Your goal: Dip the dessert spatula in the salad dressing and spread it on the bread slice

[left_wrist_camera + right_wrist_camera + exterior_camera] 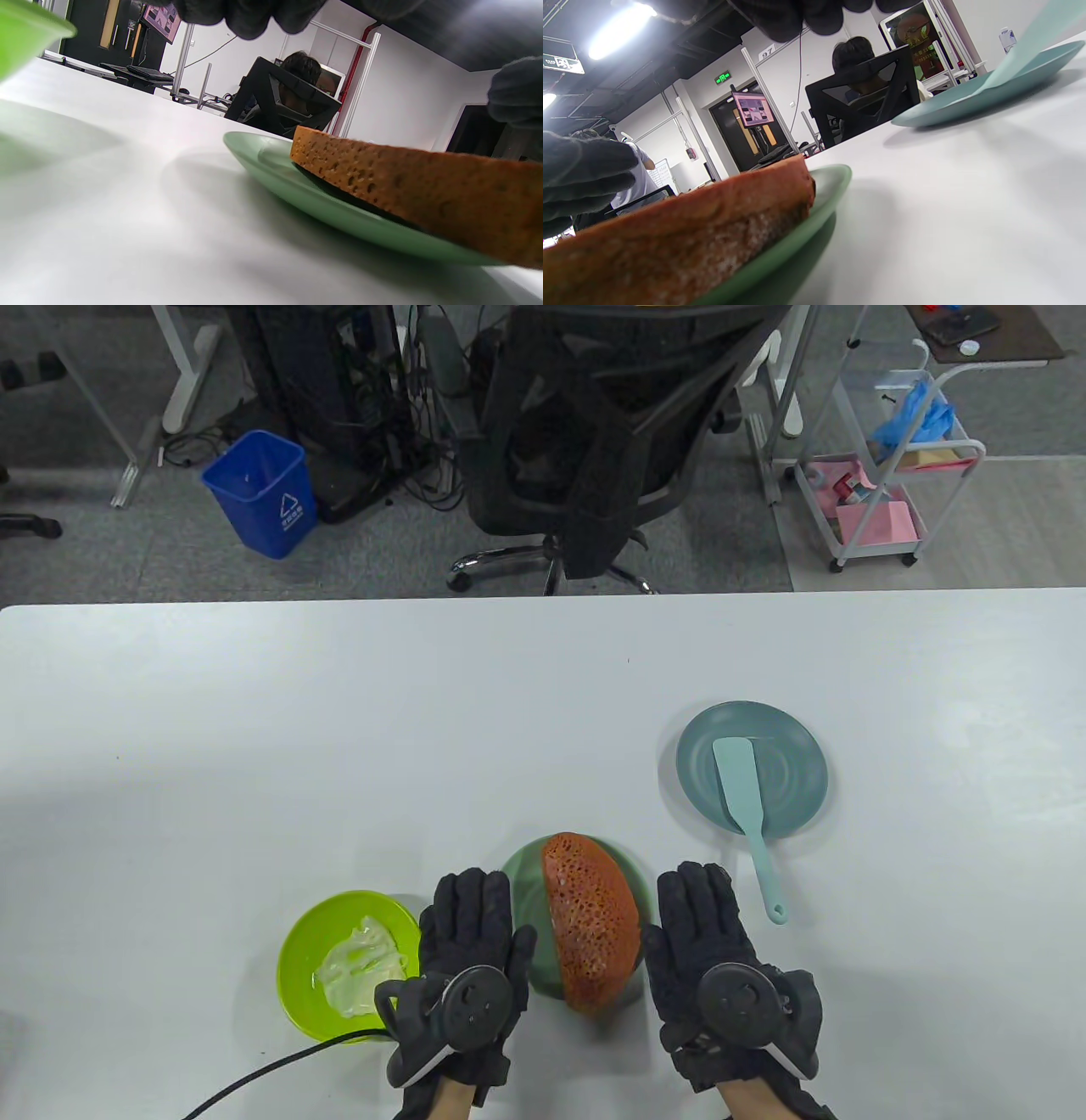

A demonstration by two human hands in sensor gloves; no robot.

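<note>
White table [339,729] | both hands' grip wide, holding nothing | spatula [743,806] visible only overhead; wrists show bread [424,186] edge

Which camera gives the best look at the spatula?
The table view: the whole spatula shows from above, blade on the blue-grey plate, handle reaching off it onto the table. The right wrist view catches only a pale edge of its blade. The left wrist view shows none of it.
</note>
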